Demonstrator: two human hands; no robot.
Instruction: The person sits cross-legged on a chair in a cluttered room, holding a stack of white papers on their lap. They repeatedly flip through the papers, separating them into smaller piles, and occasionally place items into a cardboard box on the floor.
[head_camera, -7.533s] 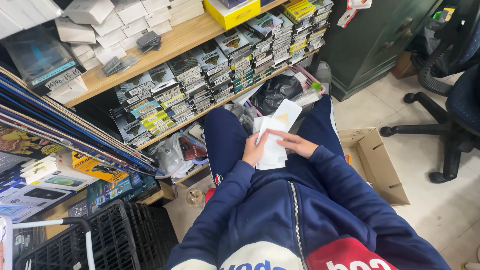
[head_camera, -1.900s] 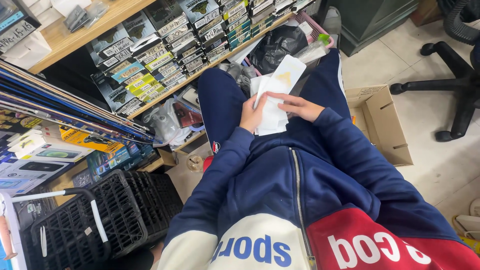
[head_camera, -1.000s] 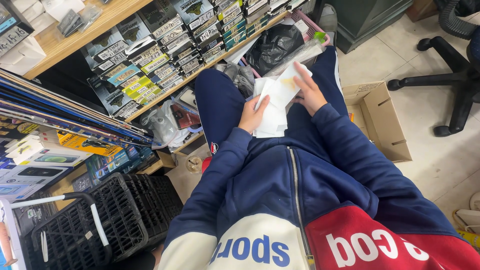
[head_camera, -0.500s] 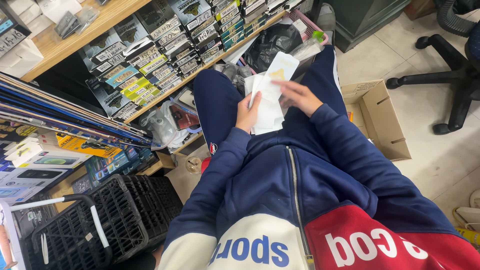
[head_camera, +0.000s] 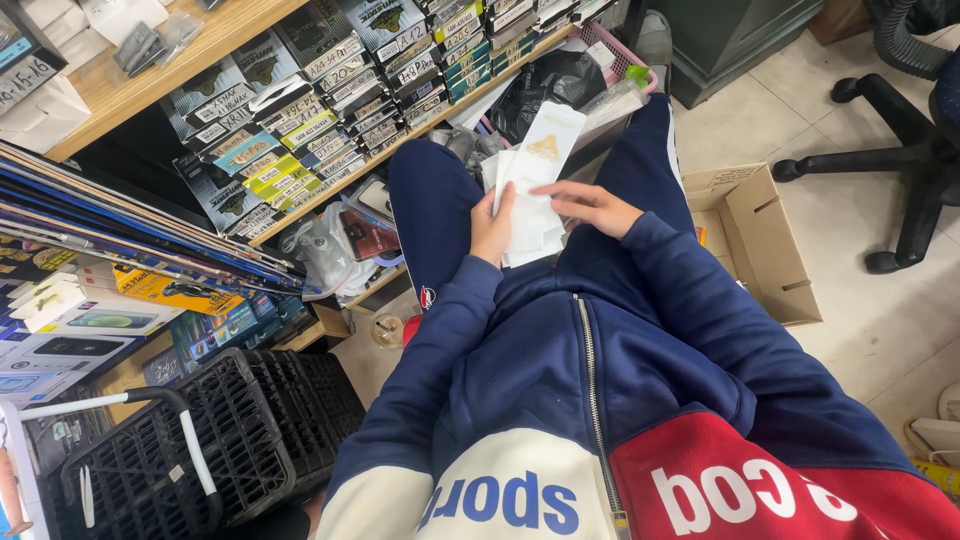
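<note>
Left hand (head_camera: 492, 228) grips stack of flat white paper packets (head_camera: 530, 200); right hand (head_camera: 590, 205), fingers loosely spread, now back on stack after lifting away. Sorting continues.

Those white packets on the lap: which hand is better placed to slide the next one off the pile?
Probably the right hand: its fingers lie free on top of the white packets. The left hand grips the pile's edge, so it looks busy holding them steady.
</note>
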